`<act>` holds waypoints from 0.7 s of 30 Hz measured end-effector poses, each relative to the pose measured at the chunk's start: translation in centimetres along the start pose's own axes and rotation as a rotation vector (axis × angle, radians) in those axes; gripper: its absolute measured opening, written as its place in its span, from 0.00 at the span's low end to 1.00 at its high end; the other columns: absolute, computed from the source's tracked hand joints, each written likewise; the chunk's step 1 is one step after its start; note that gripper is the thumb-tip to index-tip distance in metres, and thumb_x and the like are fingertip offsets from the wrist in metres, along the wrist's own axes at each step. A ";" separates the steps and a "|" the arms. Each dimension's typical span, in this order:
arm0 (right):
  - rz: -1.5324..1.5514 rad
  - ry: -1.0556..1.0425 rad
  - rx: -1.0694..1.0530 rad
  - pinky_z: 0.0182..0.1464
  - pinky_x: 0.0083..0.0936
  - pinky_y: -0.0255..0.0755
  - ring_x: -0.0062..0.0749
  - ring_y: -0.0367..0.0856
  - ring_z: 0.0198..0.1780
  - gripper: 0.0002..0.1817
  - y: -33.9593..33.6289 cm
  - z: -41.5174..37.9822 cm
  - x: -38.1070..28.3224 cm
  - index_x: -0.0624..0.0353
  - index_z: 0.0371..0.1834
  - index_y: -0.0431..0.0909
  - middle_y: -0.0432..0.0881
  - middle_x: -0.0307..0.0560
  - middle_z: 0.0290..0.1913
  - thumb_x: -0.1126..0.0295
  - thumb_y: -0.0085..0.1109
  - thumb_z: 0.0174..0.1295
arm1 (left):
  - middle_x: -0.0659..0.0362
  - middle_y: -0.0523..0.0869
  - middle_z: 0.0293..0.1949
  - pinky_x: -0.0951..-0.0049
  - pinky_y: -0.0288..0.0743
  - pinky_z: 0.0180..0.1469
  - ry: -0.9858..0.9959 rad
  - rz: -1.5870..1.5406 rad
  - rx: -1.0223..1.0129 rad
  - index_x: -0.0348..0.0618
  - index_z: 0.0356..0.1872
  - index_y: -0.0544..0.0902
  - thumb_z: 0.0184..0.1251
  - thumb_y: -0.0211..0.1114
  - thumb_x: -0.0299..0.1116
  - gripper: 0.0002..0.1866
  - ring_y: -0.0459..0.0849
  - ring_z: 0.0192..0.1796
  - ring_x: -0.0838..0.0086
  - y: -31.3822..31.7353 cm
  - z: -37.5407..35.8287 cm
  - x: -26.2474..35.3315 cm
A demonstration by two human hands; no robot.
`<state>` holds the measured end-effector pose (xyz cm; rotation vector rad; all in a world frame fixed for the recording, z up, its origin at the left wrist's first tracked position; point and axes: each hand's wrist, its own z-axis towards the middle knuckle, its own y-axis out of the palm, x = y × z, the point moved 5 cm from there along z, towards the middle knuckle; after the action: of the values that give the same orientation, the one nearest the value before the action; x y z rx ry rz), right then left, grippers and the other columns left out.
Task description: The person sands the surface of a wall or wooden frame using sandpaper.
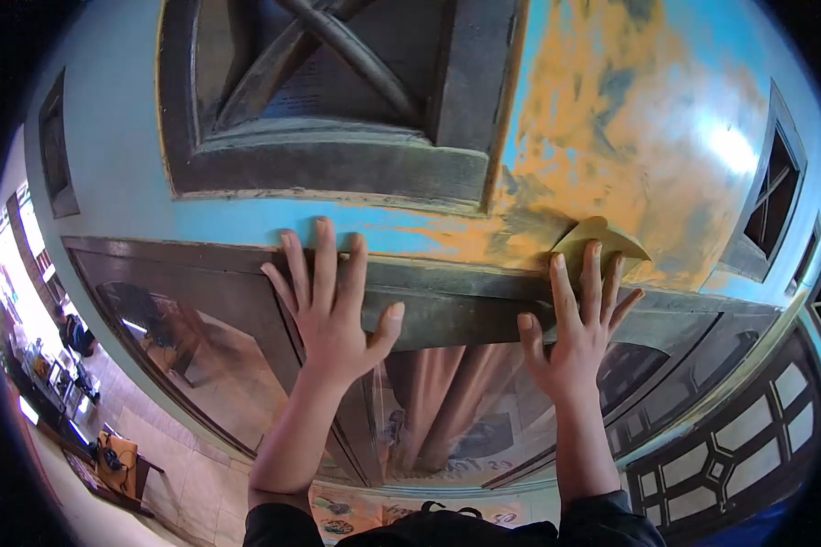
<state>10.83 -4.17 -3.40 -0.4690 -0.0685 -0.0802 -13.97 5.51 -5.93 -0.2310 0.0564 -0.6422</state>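
Note:
My left hand (328,310) lies flat with its fingers spread. Its fingertips reach the blue strip of wall (383,226) just above a dark wooden frame (429,296), and nothing shows in it. To the right, my right hand (575,328) has its fingers stretched up over a curled brown sheet of sandpaper (596,231), pinning it against the wall. The sheet's edges bend out above and right of the fingertips; its middle is hidden behind them. Around it the wall (611,137) shows patchy orange and dark marks where the blue is worn.
Above my left hand is a dark window frame (328,169) with crossed bars. Glass panels (447,401) below the wooden frame reflect the room. A brown bag (119,460) sits on furniture at lower left, and a dark panelled door (730,447) stands at lower right.

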 end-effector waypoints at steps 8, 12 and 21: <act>0.010 0.107 0.106 0.77 0.71 0.22 0.63 0.43 0.83 0.36 0.0 -2.1 6.7 0.52 0.76 0.65 0.57 0.56 0.81 0.47 0.56 0.69 | 0.43 0.58 0.80 0.28 0.21 0.75 0.108 -0.040 -0.164 0.42 0.71 0.75 0.74 0.49 0.62 0.38 0.41 0.82 0.35 1.7 0.3 6.2; 0.000 0.163 0.121 0.78 0.69 0.22 0.61 0.43 0.84 0.38 -0.2 -3.0 9.3 0.56 0.78 0.61 0.56 0.57 0.82 0.44 0.51 0.72 | 0.47 0.62 0.79 0.26 0.18 0.74 0.112 -0.113 -0.132 0.50 0.71 0.76 0.70 0.55 0.61 0.35 0.43 0.82 0.34 3.2 -0.1 8.7; -0.120 0.273 0.035 0.80 0.64 0.30 0.61 0.43 0.84 0.41 -3.4 -1.9 13.9 0.60 0.81 0.55 0.52 0.60 0.83 0.54 0.55 0.70 | 0.43 0.57 0.80 0.24 0.15 0.71 0.186 -0.072 -0.081 0.47 0.72 0.75 0.73 0.51 0.62 0.36 0.38 0.82 0.31 4.7 1.2 13.1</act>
<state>24.48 -8.87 -2.38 -0.4149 0.1700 -0.2591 -0.53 1.53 -5.61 -0.2517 0.2540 -0.7329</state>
